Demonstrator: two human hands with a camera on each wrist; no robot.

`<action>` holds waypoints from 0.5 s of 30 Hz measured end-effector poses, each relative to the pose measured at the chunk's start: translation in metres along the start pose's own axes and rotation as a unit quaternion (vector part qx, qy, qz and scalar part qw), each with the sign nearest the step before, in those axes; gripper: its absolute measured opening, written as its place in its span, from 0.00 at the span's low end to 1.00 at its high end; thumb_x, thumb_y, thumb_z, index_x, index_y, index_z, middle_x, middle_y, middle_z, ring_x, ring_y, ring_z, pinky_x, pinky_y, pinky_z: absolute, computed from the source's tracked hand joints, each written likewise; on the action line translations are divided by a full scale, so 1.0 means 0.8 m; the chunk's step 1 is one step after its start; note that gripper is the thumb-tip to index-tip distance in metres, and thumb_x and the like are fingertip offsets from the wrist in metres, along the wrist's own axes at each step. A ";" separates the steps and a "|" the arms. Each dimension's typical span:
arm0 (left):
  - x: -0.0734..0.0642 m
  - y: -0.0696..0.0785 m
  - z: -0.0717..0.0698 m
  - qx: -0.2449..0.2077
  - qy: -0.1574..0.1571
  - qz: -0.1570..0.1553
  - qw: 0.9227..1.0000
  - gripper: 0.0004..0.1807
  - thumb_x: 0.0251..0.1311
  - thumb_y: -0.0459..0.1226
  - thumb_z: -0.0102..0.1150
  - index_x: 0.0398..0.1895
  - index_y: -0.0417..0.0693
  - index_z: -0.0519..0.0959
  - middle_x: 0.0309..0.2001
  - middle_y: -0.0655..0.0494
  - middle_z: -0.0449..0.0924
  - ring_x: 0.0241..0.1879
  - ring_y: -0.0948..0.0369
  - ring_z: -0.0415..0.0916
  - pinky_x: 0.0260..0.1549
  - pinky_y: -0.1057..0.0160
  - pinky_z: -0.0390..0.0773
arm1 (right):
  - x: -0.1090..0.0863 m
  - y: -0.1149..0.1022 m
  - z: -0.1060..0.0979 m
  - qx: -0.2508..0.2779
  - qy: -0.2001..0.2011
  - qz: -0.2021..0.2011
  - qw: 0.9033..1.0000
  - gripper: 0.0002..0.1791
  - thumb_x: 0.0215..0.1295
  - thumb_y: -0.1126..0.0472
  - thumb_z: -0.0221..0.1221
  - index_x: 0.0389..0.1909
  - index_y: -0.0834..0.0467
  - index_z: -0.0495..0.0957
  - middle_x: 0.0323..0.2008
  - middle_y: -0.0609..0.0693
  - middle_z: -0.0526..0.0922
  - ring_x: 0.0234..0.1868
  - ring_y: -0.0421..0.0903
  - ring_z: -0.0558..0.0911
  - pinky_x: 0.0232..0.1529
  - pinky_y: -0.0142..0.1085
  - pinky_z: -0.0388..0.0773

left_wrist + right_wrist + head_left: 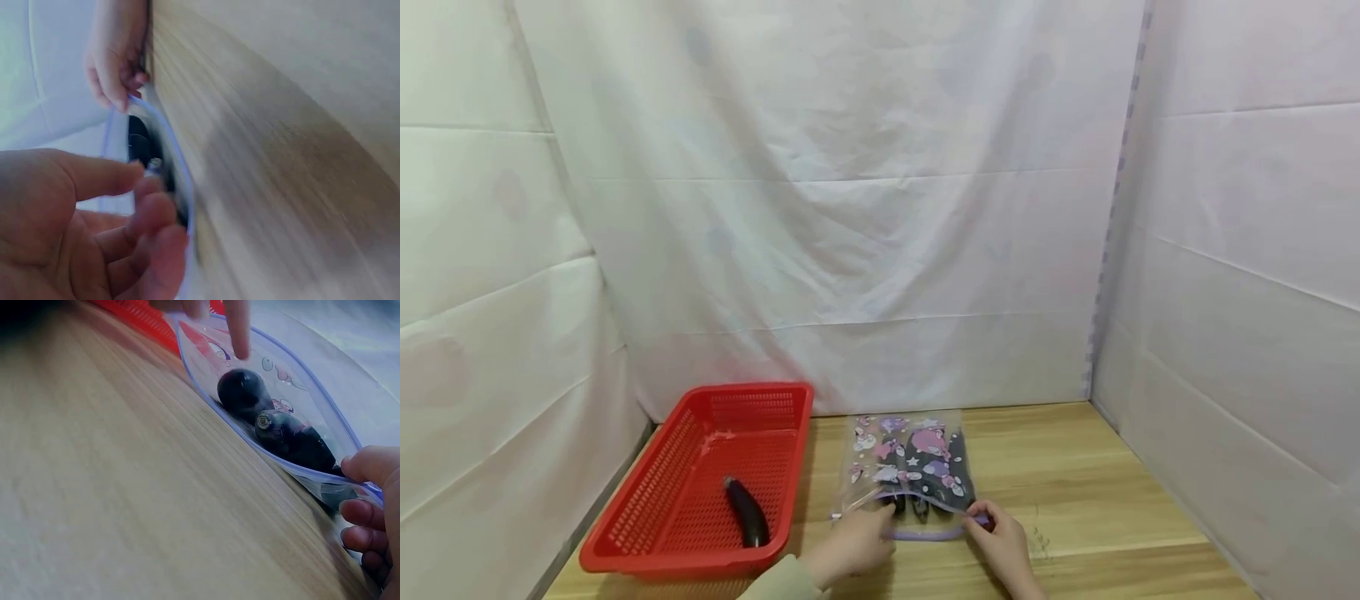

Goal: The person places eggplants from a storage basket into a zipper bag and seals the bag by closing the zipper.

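Observation:
A clear zip bag (887, 448) with pink and purple cartoon prints lies on the table, its purple-edged mouth facing the person and gaping. Inside are several dark eggplants; in the right wrist view one shows a rounded end (242, 390) and another eggplant (294, 439) its cut stem end. My right hand (1002, 543) pinches the right corner of the bag's mouth between thumb and fingers. At the left part of the mouth is my left hand (856, 543), one finger extended into the opening close to the eggplants; its other fingers bend loosely around nothing visible.
Left of the bag stands a red perforated plastic basket (800, 467) with a single eggplant (747, 512) in it. The wooden table (1097, 492) ends at white cloth walls (850, 250) at the back and sides. Small dark specks lie right of the right hand.

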State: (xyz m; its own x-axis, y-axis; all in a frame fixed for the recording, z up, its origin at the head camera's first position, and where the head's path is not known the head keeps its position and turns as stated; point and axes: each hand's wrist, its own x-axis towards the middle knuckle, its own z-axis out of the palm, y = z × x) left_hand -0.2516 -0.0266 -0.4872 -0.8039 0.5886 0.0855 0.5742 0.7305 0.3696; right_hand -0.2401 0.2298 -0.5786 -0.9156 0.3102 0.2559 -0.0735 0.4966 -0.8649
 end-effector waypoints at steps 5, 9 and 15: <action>-0.031 -0.003 -0.027 0.002 -0.014 0.013 1.000 0.19 0.53 0.44 0.64 0.46 0.43 0.82 0.40 0.55 0.84 0.38 0.61 0.80 0.37 0.59 0.77 | 0.000 -0.001 0.004 -0.002 -0.012 -0.001 1.000 0.07 0.52 0.63 0.70 0.28 0.53 0.80 0.23 0.42 0.76 0.24 0.36 0.72 0.28 0.30 0.69; -0.049 0.001 -0.057 0.022 -0.017 0.026 0.999 0.15 0.53 0.47 0.66 0.40 0.51 0.85 0.31 0.64 0.83 0.32 0.65 0.78 0.34 0.59 0.77 | 0.001 0.001 -0.001 -0.019 -0.008 0.001 1.000 0.07 0.53 0.62 0.70 0.29 0.55 0.80 0.24 0.43 0.76 0.24 0.36 0.71 0.28 0.31 0.69; -0.069 0.000 -0.109 0.019 -0.005 -0.010 1.000 0.15 0.54 0.49 0.66 0.37 0.49 0.86 0.24 0.66 0.79 0.24 0.68 0.74 0.27 0.62 0.76 | 0.003 0.001 -0.007 -0.032 -0.020 0.015 0.999 0.06 0.55 0.61 0.68 0.30 0.55 0.80 0.26 0.44 0.78 0.26 0.38 0.72 0.30 0.31 0.69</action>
State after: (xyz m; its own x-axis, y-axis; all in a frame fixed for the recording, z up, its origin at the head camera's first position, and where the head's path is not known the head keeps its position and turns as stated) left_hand -0.2208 -0.0896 -0.4110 -0.8143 0.5762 0.0693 0.5629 0.7552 0.3359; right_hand -0.2403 0.2351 -0.5761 -0.9324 0.2927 0.2120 -0.0223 0.5388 -0.8422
